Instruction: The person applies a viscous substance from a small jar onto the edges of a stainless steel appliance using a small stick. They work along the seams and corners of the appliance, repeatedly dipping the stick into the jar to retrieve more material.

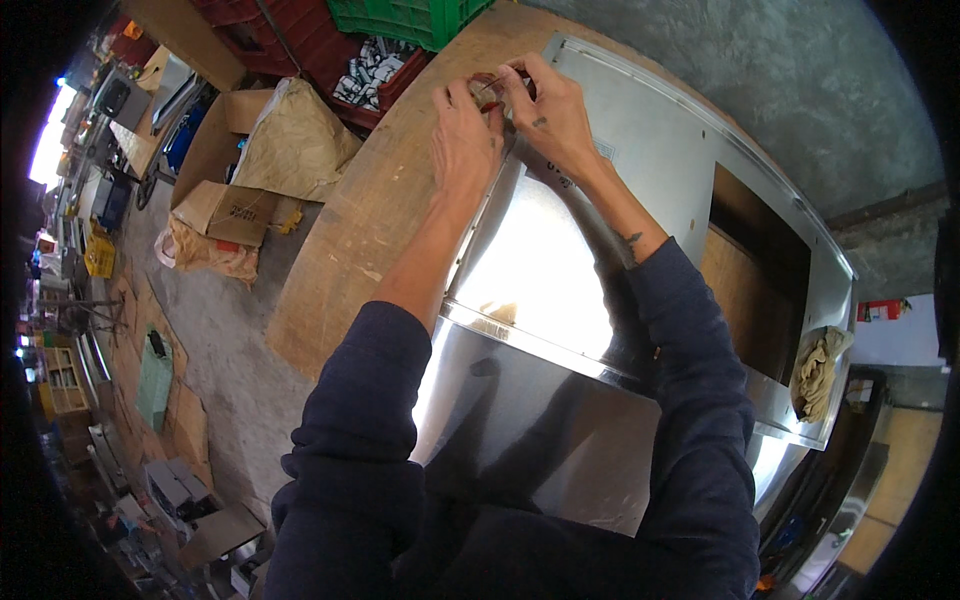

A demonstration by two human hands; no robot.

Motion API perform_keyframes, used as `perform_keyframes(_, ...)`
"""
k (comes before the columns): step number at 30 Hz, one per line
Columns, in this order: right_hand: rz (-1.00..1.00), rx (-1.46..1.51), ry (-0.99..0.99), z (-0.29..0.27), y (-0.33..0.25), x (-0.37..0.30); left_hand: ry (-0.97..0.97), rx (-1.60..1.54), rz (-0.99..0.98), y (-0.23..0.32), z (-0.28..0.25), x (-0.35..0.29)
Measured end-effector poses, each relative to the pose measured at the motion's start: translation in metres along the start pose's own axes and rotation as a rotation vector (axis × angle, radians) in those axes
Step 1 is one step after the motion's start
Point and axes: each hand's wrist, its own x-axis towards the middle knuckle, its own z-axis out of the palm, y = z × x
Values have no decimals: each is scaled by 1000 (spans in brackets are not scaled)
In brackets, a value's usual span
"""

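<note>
Both my arms reach far forward over a shiny sheet-metal housing [650, 115] that lies on a wooden tabletop [345, 250]. My left hand [463, 138] is closed near the housing's far left corner, fingers bent inward. Just to its right, my right hand [550, 112] pinches with thumb and fingers. Between the fingertips of the two hands sits a small object [487, 100] with brownish and reddish parts; the fingers cover most of it, so its kind is unclear. Strong light glares off the metal below my wrists.
A rectangular cutout in the housing lies to the right, with a crumpled tan cloth [824, 372] by its near end. Green [405, 18] and red [240, 35] plastic crates stand beyond the table. An open cardboard box [225, 205] sits on the floor at left; a grey wall [790, 90] rises behind.
</note>
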Motion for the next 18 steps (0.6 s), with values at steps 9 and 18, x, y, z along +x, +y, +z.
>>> perform_keyframes(9,-7,-9,328,-7,12,21,-2,-19,-18,-1,-1,0)
perform_keyframes(18,34,-140,652,-24,123,76,-22,-24,2,1,1,0)
